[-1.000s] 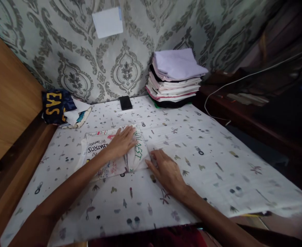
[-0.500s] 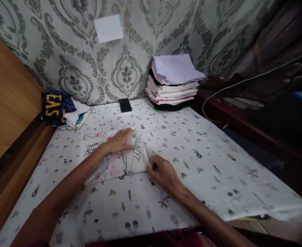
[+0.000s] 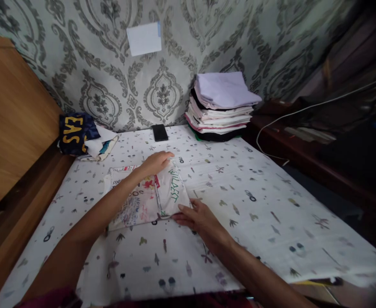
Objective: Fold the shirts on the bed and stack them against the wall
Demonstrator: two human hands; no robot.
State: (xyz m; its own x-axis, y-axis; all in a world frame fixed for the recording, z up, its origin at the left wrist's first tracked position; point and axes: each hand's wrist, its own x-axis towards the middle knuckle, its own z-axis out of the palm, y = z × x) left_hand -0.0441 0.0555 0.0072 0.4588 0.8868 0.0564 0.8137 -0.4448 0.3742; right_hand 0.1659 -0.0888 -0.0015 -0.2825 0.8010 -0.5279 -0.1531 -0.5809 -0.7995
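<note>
A white T-shirt (image 3: 136, 207) with colourful scribbled lettering lies partly folded on the patterned bed sheet. Its right-hand flap is turned over to the left and shows green letters reading "WILDEST". My left hand (image 3: 157, 163) grips the flap's far edge, fingers bent over it and partly hidden. At the near right corner, my right hand (image 3: 199, 216) has its thumb on top of the cloth and its fingers tucked along and under the edge.
A tall stack of folded clothes (image 3: 221, 107), lilac on top, stands by the wall. A black phone (image 3: 160, 132) lies left of it. A navy garment pile (image 3: 78, 134) sits beside the wooden panel (image 3: 17, 102). A white cable (image 3: 271, 122) hangs at right.
My right hand has gone from curled beside the right edge to pinching the near corner. My left hand has shifted from lying flat on the T-shirt to gripping its far edge.
</note>
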